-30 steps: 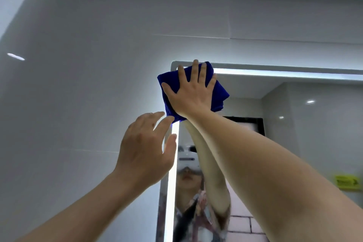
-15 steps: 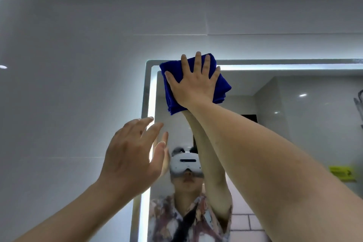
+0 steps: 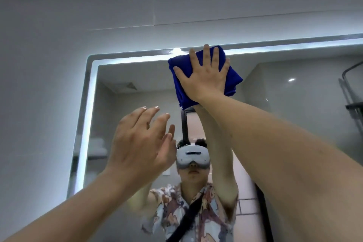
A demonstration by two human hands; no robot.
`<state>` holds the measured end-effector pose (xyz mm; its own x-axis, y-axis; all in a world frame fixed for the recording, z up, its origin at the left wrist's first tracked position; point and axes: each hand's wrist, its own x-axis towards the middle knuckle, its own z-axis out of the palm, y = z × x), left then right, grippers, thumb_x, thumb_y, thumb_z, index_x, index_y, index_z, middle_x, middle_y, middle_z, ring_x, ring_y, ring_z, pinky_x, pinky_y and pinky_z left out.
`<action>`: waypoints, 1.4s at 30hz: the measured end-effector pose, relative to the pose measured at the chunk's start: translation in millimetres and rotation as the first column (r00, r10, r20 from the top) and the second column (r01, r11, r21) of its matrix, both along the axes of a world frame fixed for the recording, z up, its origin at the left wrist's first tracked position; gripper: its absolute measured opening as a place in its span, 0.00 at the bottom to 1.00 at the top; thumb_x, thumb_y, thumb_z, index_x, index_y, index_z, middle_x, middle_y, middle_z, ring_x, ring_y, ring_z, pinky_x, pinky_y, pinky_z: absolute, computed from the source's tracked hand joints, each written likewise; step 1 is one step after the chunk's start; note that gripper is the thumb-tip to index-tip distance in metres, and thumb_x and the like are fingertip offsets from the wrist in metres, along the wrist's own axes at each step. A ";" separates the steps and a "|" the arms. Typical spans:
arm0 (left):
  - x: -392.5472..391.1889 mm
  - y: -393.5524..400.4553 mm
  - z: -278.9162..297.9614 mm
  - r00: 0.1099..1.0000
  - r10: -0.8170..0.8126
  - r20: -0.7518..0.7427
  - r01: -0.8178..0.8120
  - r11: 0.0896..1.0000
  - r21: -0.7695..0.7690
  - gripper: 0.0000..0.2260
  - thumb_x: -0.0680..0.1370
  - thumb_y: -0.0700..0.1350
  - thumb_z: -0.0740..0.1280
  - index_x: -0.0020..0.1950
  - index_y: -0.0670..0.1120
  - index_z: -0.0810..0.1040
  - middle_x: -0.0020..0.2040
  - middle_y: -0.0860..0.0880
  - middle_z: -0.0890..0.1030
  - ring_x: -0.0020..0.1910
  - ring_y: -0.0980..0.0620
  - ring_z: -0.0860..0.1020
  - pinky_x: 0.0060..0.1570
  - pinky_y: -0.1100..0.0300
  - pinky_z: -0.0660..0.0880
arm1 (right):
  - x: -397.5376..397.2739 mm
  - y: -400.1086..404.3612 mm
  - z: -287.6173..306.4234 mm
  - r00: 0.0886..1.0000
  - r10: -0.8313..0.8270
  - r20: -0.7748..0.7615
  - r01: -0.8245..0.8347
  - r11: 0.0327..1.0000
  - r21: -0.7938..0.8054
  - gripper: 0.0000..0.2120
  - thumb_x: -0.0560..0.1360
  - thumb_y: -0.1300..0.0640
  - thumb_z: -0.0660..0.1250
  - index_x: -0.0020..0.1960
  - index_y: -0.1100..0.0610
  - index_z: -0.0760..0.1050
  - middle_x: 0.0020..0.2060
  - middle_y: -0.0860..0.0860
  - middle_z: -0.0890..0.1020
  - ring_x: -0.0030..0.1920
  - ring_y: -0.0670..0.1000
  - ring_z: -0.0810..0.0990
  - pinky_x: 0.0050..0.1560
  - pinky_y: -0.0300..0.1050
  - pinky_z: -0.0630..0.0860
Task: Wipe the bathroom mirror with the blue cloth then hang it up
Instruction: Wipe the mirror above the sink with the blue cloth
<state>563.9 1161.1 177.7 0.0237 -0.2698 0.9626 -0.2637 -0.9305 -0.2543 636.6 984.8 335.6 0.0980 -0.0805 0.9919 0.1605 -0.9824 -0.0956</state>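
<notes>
High on the mirror (image 3: 137,94), right hand (image 3: 204,78) flattens folded, deep-blue cloth (image 3: 232,79).

Soft blue cloth (image 3: 233,79); glossy glass mirror (image 3: 137,104)

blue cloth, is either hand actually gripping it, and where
The right hand presses the folded blue cloth flat against the mirror near its top edge, palm over the cloth's middle, fingers spread rather than pinching. The left hand is open and holds nothing.
</notes>
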 end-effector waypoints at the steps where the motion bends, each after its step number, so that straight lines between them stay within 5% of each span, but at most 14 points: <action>1: -1.6 -13.7 -2.7 1.000 0.010 -0.011 -0.010 1.000 -0.001 0.23 0.76 0.54 0.59 0.65 0.43 0.80 0.64 0.41 0.81 0.65 0.40 0.77 0.65 0.41 0.74 | -1.6 -17.5 -0.9 1.000 -0.005 -0.005 0.005 1.000 -0.003 0.38 0.79 0.27 0.41 0.84 0.45 0.46 0.84 0.55 0.46 0.83 0.60 0.41 0.79 0.68 0.41; 9: -12.3 -102.8 -11.5 0.998 0.043 -0.054 -0.043 0.999 0.011 0.23 0.76 0.54 0.59 0.64 0.44 0.80 0.64 0.41 0.81 0.66 0.40 0.77 0.66 0.42 0.73 | -5.7 -82.5 -3.4 0.999 0.032 -0.023 -0.034 0.996 -0.079 0.39 0.79 0.27 0.41 0.84 0.46 0.46 0.84 0.55 0.46 0.83 0.60 0.40 0.79 0.68 0.40; 25: 4.6 -154.4 -5.4 0.993 -0.122 0.007 0.122 0.991 -0.057 0.18 0.75 0.51 0.65 0.64 0.47 0.78 0.64 0.44 0.81 0.65 0.43 0.77 0.66 0.43 0.74 | -9.1 -112.6 3.5 0.999 -0.001 -0.038 -0.005 0.989 -0.150 0.38 0.79 0.27 0.41 0.84 0.45 0.46 0.84 0.53 0.46 0.83 0.59 0.40 0.79 0.66 0.39; 34: 5.6 -264.3 -12.0 0.992 -0.123 0.012 0.124 0.990 -0.062 0.20 0.72 0.49 0.74 0.63 0.46 0.80 0.63 0.43 0.82 0.64 0.41 0.78 0.64 0.42 0.75 | -16.7 -246.8 -6.9 0.999 -0.037 -0.040 0.033 0.995 -0.089 0.38 0.79 0.27 0.41 0.84 0.44 0.46 0.84 0.52 0.46 0.83 0.58 0.41 0.80 0.66 0.41; 42: 1.2 -397.3 -11.2 0.985 -0.145 0.094 0.148 0.989 -0.028 0.19 0.72 0.50 0.70 0.62 0.45 0.80 0.61 0.44 0.83 0.62 0.43 0.78 0.61 0.47 0.75 | -22.3 -391.9 -4.1 0.998 -0.036 -0.041 0.034 0.998 -0.045 0.38 0.79 0.26 0.40 0.84 0.44 0.46 0.84 0.53 0.46 0.83 0.58 0.41 0.80 0.66 0.40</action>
